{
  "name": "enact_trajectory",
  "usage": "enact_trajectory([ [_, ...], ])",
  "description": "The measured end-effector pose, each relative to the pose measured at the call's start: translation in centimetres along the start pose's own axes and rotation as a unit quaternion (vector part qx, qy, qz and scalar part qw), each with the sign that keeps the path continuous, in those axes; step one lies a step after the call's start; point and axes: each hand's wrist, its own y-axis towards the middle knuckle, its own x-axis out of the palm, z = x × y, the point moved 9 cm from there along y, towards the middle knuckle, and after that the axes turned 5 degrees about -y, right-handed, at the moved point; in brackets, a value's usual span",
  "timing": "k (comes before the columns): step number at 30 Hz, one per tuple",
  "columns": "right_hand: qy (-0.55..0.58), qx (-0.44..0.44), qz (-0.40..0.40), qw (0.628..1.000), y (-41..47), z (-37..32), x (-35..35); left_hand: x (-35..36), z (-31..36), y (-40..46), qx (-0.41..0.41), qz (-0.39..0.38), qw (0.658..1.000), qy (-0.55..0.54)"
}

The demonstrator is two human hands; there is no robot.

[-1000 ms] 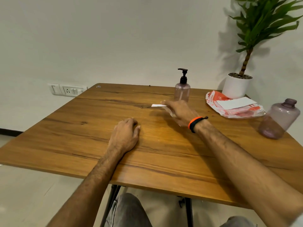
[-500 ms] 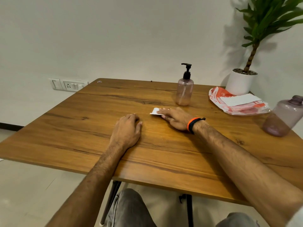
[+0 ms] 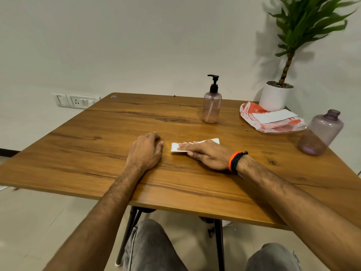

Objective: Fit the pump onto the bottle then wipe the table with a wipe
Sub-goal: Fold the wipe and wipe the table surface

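A pink translucent bottle [image 3: 211, 108] with a black pump [image 3: 214, 83] screwed on top stands upright at the back of the wooden table [image 3: 97, 153]. My right hand [image 3: 207, 155] lies flat with fingers pressing a white folded wipe [image 3: 175, 147] onto the table's middle. The wipe shows beyond my fingertips and behind the hand. My left hand [image 3: 145, 151] rests on the table just left of the wipe, fingers curled, holding nothing.
A larger purple bottle [image 3: 320, 133] without a cap stands at the right edge. An orange-and-white wipe packet [image 3: 273, 120] lies at the back right, in front of a white plant pot [image 3: 274, 98]. A switch plate [image 3: 76, 100] is on the wall.
My right hand has slid the wipe across the table toward me, from near the pump bottle to the middle. My left hand has stayed in place.
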Motion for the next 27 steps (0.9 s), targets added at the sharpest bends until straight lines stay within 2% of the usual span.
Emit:
enact_trajectory([
  [5, 0.028, -0.02, -0.034, 0.999, -2.4, -1.6, 0.6, -0.1, 0.2, -0.3, -0.005, -0.003, 1.0, 0.001],
  [8, 0.09, -0.009, -0.048, 0.995, -3.5, -2.0, -0.1, -0.1, 0.2, -0.4, -0.006, -0.002, 1.0, -0.001],
  [11, 0.226, -0.036, 0.035, 0.973, -3.2, -2.3, -3.3, -0.1, 0.3, -0.4, -0.001, 0.001, 1.0, -0.002],
  [13, 0.264, 0.0, 0.12, 0.957, -2.4, -0.6, -6.1, -0.1, 0.2, -0.5, -0.001, 0.002, 1.0, -0.001],
  [15, 0.189, 0.044, 0.194, 0.962, -1.2, 1.2, -8.6, 0.0, 0.1, -0.5, 0.003, 0.003, 1.0, -0.001],
  [18, 0.017, 0.061, 0.249, 0.966, 0.9, 2.1, -10.6, 0.1, 0.1, -0.5, 0.008, 0.005, 1.0, -0.003],
  [20, -0.08, 0.06, 0.214, 0.972, 2.5, 2.2, -10.2, 0.1, 0.1, -0.4, 0.011, 0.01, 1.0, -0.006],
  [23, -0.217, 0.065, 0.11, 0.968, 4.7, 3.5, -7.0, 0.2, 0.1, -0.3, 0.013, 0.014, 1.0, -0.005],
  [25, -0.208, 0.076, 0.056, 0.974, 5.0, 4.9, -5.0, 0.3, 0.0, -0.2, 0.014, 0.014, 1.0, -0.001],
  [27, -0.152, 0.083, 0.036, 0.984, 5.0, 6.0, -3.9, 0.2, -0.1, 0.0, 0.017, 0.015, 1.0, 0.0],
])
